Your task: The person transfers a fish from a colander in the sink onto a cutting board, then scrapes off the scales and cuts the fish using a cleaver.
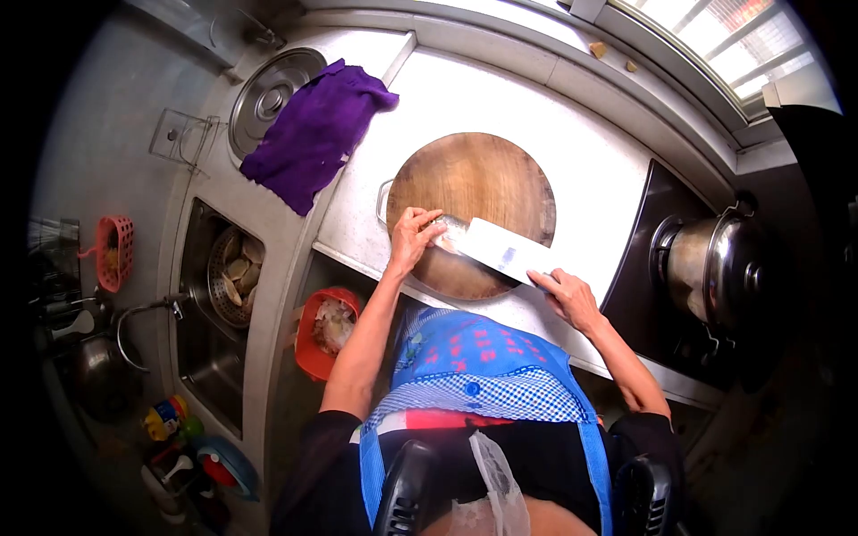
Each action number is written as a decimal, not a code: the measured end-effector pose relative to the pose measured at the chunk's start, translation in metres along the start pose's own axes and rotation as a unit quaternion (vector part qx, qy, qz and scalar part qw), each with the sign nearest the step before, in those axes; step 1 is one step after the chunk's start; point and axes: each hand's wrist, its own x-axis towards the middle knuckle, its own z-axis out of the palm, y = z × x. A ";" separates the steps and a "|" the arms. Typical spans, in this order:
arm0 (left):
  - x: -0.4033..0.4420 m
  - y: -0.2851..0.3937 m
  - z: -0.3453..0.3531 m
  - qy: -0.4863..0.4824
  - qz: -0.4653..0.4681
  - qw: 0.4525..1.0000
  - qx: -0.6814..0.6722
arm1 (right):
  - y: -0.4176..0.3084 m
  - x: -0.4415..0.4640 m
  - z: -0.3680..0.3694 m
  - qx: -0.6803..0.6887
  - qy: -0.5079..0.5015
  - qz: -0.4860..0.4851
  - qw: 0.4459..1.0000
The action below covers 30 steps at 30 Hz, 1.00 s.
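Right hand wraps the cleaver by its handle, best spot, probably hefty; left hand pinches food, likely slick.

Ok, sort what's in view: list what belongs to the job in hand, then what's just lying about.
In the job, it seems:
cleaver
food piece beside its blade
round wooden board

Apparently just lying about:
purple cloth
metal lid partly under it
lidded pot

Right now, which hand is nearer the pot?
Right. The right hand, holding the cleaver, is left of the pot in view; the left hand is farther from it, over the board.
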 end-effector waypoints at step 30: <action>0.001 -0.043 -0.007 0.033 0.067 0.996 -0.056 | -0.001 0.066 -0.055 0.023 -0.125 -0.043 0.991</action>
